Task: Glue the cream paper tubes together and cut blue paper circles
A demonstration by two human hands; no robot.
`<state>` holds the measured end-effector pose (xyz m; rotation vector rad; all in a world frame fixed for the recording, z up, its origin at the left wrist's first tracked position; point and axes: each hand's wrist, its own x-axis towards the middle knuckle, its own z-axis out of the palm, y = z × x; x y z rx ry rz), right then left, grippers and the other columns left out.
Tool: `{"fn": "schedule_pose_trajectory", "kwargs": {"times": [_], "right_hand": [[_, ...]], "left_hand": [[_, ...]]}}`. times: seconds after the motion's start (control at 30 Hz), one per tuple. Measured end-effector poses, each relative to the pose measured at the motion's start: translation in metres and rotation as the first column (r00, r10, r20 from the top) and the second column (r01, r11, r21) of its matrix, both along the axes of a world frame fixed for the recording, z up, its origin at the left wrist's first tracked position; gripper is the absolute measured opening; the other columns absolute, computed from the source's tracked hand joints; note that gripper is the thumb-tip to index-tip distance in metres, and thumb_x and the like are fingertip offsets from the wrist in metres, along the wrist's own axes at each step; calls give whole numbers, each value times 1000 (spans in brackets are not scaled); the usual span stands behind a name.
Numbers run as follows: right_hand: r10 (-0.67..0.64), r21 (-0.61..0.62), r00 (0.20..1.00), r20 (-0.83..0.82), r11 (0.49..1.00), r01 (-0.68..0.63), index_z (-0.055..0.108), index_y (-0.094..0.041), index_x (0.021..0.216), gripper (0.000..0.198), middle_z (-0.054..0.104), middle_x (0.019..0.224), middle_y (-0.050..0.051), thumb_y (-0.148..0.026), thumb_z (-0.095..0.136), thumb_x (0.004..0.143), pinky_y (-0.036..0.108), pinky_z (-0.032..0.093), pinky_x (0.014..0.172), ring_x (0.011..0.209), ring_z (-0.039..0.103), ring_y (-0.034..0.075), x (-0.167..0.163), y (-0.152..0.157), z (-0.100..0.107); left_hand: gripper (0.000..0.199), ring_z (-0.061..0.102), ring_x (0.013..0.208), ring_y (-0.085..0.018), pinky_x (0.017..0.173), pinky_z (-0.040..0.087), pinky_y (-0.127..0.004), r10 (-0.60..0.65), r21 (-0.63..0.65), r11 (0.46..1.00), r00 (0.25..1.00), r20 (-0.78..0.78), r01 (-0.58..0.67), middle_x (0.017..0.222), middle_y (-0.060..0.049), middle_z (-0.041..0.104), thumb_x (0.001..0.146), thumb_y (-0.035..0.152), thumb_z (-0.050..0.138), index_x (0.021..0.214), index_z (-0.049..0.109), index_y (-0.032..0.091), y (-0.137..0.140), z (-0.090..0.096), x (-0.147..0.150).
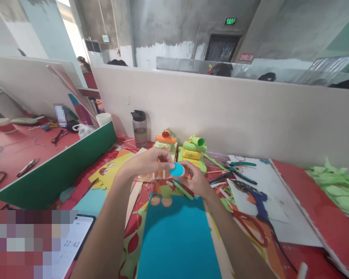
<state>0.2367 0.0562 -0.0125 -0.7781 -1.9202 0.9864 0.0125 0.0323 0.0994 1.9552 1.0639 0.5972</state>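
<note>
Above the worktop, my left hand [149, 162] pinches the edge of a small round blue paper disc [177, 170] between thumb and fingers. My right hand [195, 179] is closed around the same piece from the other side. A pale rim shows behind the disc on the right; what it belongs to is mostly hidden by the fingers. Below both hands lies a blue sheet [178, 240] with round cut-outs along its far edge. Just beyond stand an orange rolled-paper model [165, 139] and a green and yellow one [193, 151].
Pliers [244, 172], a glue gun [258, 203] and red-handled scissors [253, 228] lie to the right. Green paper scraps [337, 186] sit further right. A water bottle [139, 130] stands by the white partition [227, 112]. At lower left is a phone [75, 240], beside a green divider [61, 166].
</note>
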Motion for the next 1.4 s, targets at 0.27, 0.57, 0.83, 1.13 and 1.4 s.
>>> {"fn": "schedule_pose_trajectory", "kwargs": {"times": [0.27, 0.57, 0.83, 1.13, 1.4], "right_hand": [[-3, -13, 1000, 3, 1000, 3, 64, -21, 114, 40, 69, 112, 8, -41, 79, 82, 36, 52, 90, 105, 65, 25, 1, 2, -6], [1, -10, 1000, 6, 1000, -1, 64, -20, 113, 38, 69, 109, 8, -42, 77, 84, 34, 52, 87, 102, 65, 24, 2, 2, -4], [-10, -13, 1000, -2, 1000, 10, 64, -21, 112, 40, 70, 105, 7, -45, 77, 83, 34, 54, 85, 101, 66, 24, 2, 2, -6], [-39, -53, 997, -64, 998, 35, 64, -21, 113, 42, 71, 109, 8, -44, 78, 82, 37, 54, 88, 101, 67, 25, -2, 2, -2], [-126, -119, 963, -240, 988, 100, 63, -21, 108, 36, 72, 101, 5, -39, 78, 80, 36, 56, 86, 93, 67, 23, -27, 12, 25]], "left_hand": [[36, 58, 68, -14, 56, 40, -23, 66, 7, 998, 997, -30, -66, 73, 0, 62, 81, 54, 67, 80, 63, 18, 6, -11, 2], [36, 55, 66, -13, 55, 38, -23, 69, 18, 997, 997, -41, -68, 73, 1, 61, 82, 55, 65, 80, 63, 19, 4, -9, 5], [37, 56, 63, -13, 53, 38, -23, 69, 19, 997, 997, -20, -68, 68, 1, 60, 82, 54, 65, 76, 62, 18, 3, -7, 7], [33, 55, 67, -12, 59, 41, -24, 95, 82, 992, 994, 53, -99, 74, 0, 62, 88, 50, 61, 81, 61, 18, 0, -4, 4], [21, 55, 73, -12, 67, 44, -26, 128, 265, 948, 975, 182, -174, 82, -1, 61, 94, 37, 56, 87, 58, 17, -34, 29, 3]]}}
